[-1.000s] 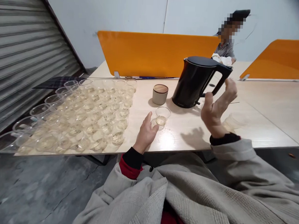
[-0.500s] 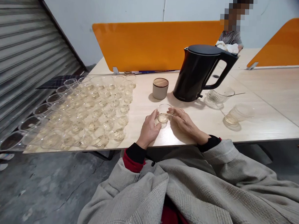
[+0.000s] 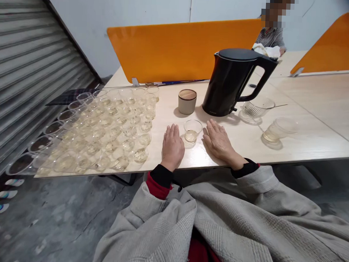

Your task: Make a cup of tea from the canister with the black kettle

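A clear plastic cup (image 3: 192, 131) stands upright on the table between my hands. My left hand (image 3: 173, 147) lies flat to its left, fingers stretched out and pointing away from me. On the cup's right, my right hand (image 3: 219, 141) rests palm down with its fingers extended, apart from the cup. Neither hand holds anything. Beyond the cup stands a small grey canister (image 3: 187, 102) with a wooden lid. A black electric kettle (image 3: 230, 85) is behind my right hand.
Many clear cups (image 3: 111, 132) crowd the table's left side, several with dark bits inside. To the right are a ribbed glass bowl (image 3: 257, 109) and stacked clear cups (image 3: 279, 131). Behind an orange divider (image 3: 180, 51), a person (image 3: 271, 37) sits at the far side.
Both hands have let go of the clear cup and moved apart, flattening onto the table on either side. The cup stays where it was. The camera view has shifted slightly.
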A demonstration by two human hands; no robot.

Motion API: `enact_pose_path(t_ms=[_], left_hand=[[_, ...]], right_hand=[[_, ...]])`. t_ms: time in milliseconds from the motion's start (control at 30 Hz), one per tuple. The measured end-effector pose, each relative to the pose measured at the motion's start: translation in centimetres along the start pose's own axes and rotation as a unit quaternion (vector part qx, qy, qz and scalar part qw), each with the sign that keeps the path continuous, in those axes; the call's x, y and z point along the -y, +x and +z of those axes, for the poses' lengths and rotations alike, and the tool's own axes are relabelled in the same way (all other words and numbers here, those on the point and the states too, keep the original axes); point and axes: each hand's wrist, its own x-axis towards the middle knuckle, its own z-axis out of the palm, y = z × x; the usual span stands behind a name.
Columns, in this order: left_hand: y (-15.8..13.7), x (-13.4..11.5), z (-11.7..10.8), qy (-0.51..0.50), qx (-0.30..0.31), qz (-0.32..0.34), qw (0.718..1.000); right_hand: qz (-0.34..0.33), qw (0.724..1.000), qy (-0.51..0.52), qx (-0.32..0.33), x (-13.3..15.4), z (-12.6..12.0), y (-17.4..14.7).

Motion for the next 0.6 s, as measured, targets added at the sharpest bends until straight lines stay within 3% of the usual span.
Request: enact_pose_path(t_ms=[233,600], left_hand=[[0.0,-0.4,0.2,0.086,0.079,-0.014,0.993],[0.0,-1.3,-0.5,0.132,0.107,-0.01,0.985]], right_hand=[[-0.028,0.995,-0.034,0.092,0.7,0.2,0.1],[-0.035,0.996,-0.017,0.085,0.4,0.7,0.3]])
